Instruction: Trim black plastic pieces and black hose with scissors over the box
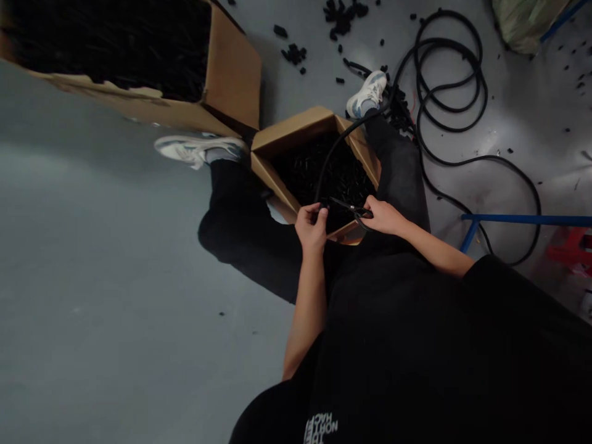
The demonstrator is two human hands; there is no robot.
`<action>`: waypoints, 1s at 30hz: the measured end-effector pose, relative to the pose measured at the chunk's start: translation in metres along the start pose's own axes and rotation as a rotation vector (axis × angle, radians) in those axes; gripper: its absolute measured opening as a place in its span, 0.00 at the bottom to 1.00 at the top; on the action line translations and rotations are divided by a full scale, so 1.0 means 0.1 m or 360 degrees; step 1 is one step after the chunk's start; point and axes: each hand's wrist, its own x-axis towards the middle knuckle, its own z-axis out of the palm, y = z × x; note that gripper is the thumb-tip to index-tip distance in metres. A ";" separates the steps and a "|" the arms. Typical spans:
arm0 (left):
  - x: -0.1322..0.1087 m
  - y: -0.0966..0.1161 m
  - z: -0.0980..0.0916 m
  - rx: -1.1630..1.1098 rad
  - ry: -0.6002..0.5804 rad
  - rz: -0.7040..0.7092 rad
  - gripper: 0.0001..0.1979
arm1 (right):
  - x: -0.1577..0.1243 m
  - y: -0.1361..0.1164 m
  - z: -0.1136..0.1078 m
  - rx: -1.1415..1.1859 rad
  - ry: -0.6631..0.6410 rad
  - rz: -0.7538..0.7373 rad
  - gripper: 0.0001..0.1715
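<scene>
My left hand (313, 227) pinches the end of a long black hose (333, 147) over a small cardboard box (296, 132). My right hand (383, 216) is closed round the handles of a pair of scissors (352, 208); their blades point left, towards my left fingertips. Whether the blades touch the hose I cannot tell. Inside the box, below both hands, lie many short black cut pieces (308, 165). From my left hand the hose arcs up and to the right, out over the box's rim and my leg.
A larger cardboard box (234, 74) full of black pieces stands at upper left. The hose's loose coils (451, 80) lie on the floor at upper right, with scattered black pieces (342, 18) nearby. At right is a blue metal frame (531, 219). My legs straddle the small box.
</scene>
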 end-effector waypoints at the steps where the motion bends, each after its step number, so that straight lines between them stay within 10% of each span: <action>1: 0.01 0.00 -0.01 -0.0062 -0.0002 -0.0015 0.31 | -0.01 0.02 0.00 -0.0016 -0.0008 -0.0009 0.18; 14: -0.08 0.09 0.06 -0.0369 -0.0384 -0.0157 0.28 | -0.05 0.06 0.01 -0.0333 -0.0007 -0.0301 0.18; 30: -0.03 0.00 -0.01 -0.0513 -0.0381 -0.0206 0.32 | 0.02 -0.04 0.01 -0.0207 -0.0140 -0.0136 0.20</action>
